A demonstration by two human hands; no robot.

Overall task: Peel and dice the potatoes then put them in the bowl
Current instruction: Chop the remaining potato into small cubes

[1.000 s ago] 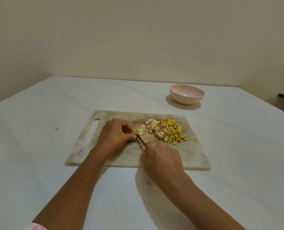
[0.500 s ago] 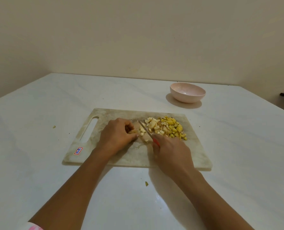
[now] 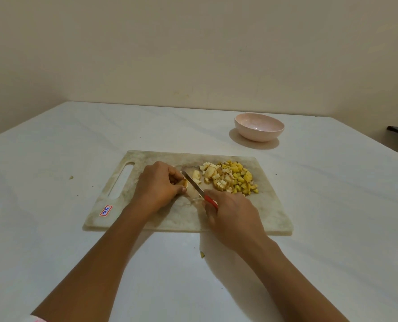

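- The left grip is clenched over a small, pale-yellow stub of potato, pinning it to the mottled beige plastic cutting board on the white marbled table.
- The right grip grasps the small red-handled steel knife. Its blade slants away to the left, with the edge right beside the stub and the left thumb.
- The heap of pale and yellow potato dice lies on the board's right half, just past the blade. The round pink bowl stands well apart beyond the far right corner, and I see nothing in it.
- To my eye the step in hand is dicing this last stub, and there is little of it left to hold.
- It wants its flat face down so it cannot roll, with fingertips and thumb tucked back behind the knuckles.
- Short, straight downward cuts, matched to the cubes already made, look safer than sawing toward the thumb.
- If the stub gets too small to pin, I'd lay it on its side rather than chase it.
- One stray yellow bit lies on the table near the board's front edge and needs gathering later.
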